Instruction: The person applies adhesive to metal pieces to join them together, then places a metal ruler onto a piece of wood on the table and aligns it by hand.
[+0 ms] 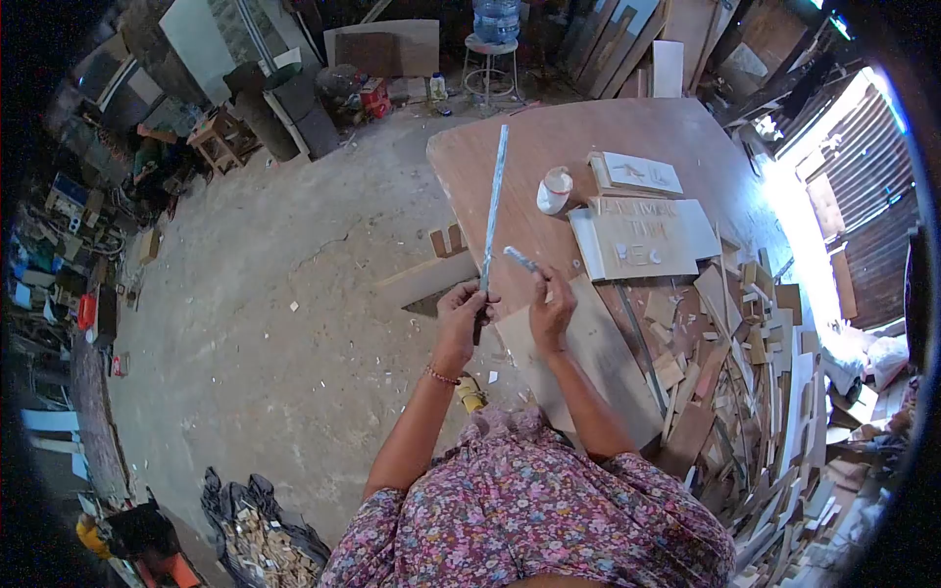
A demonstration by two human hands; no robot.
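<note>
My left hand point(465, 318) is closed round the dark lower end of a long thin strip point(497, 191), whose upper part looks whitish or silvery and points away from me. Just to its right, my right hand point(554, 309) pinches a short whitish piece point(520, 259) that tilts up toward the strip. The two held things are apart. Beyond my right hand, a white container point(555, 190) stands on the brown table point(490, 137). Beside it lie a board with raised letters point(647, 238) and a smaller stack topped by a white panel point(641, 172).
Wood offcuts point(716, 353) are heaped along the table's right side. A plain board point(588, 358) lies under my right forearm. A stool point(490, 73) holds a blue water bottle point(496, 22) at the back. A dark sack of wood scraps point(263, 539) sits at lower left.
</note>
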